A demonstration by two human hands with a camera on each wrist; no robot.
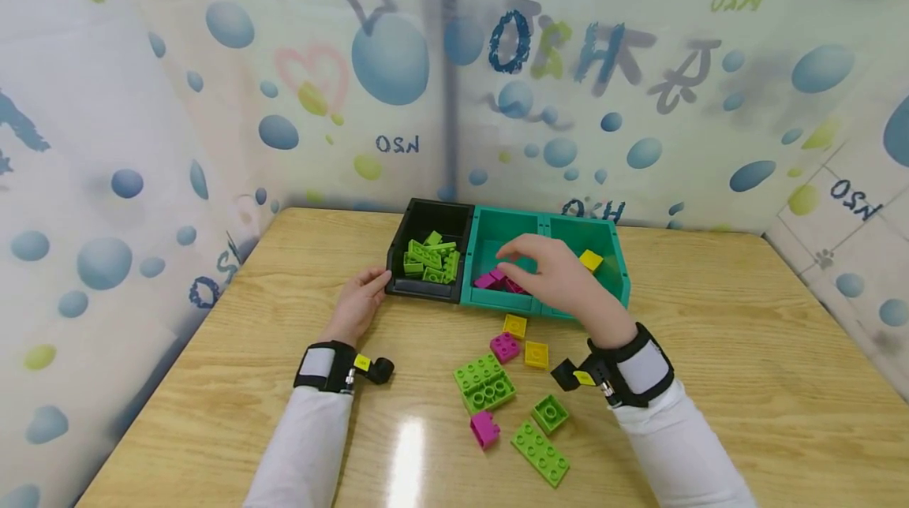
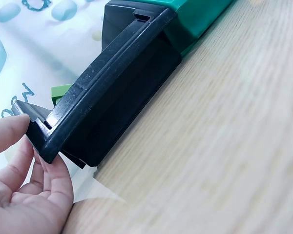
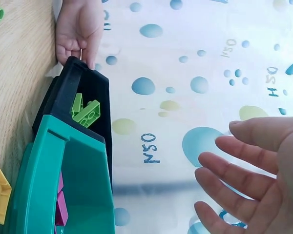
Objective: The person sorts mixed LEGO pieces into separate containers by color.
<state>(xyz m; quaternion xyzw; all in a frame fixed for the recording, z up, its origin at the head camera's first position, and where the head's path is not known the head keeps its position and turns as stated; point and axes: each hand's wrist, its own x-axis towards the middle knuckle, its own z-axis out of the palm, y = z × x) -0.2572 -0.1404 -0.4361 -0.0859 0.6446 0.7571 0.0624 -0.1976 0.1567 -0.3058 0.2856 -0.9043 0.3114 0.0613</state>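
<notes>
Black bin [image 1: 428,289], gripped by left hand [image 1: 355,308].

my head camera looks forward and down on my grip from behind and above, farthest off. the left wrist camera sits close beside my left hand [image 2: 29,192], facing along the black bin [image 2: 119,92], probably from low down, though the tilt blurs that. the right one looks past my right hand [image 3: 263,185] and teal tray [image 3: 36,168] toward my grip; all three share the bin's gripped corner.
</notes>
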